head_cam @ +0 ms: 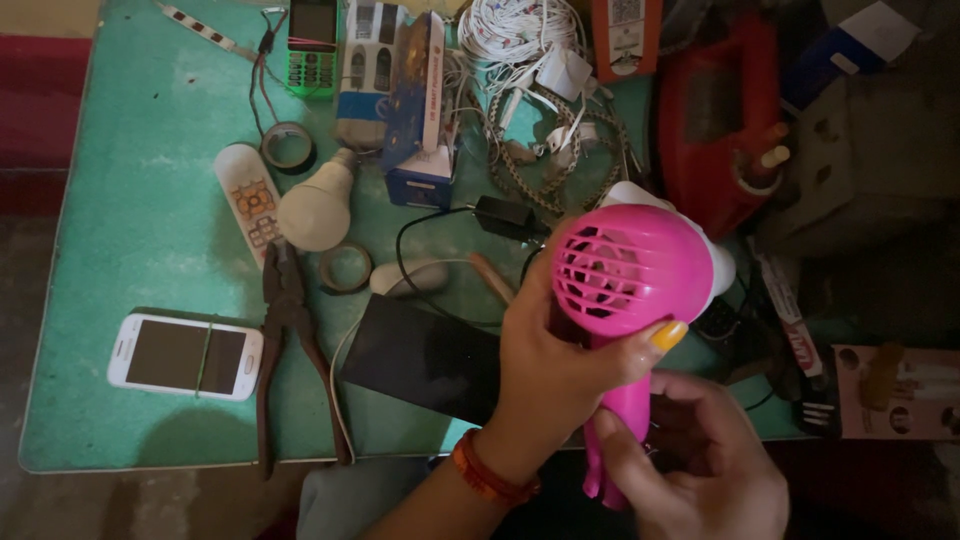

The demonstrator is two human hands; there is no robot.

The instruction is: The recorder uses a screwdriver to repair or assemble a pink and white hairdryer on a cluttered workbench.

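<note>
over the table (150,200): we hold a pink dryer (630,268)
left hand (545,365): clasps its head
right hand (700,465): wraps handle; we'd best grip firmly

You have one view only, from the camera on your head, looking steeply down and forward onto the green table (150,200). It sits close: your hands fill the frame at 5 o'clock, the table's near edge runs along 7 o'clock, and clutter crowds 12 o'clock.
</note>
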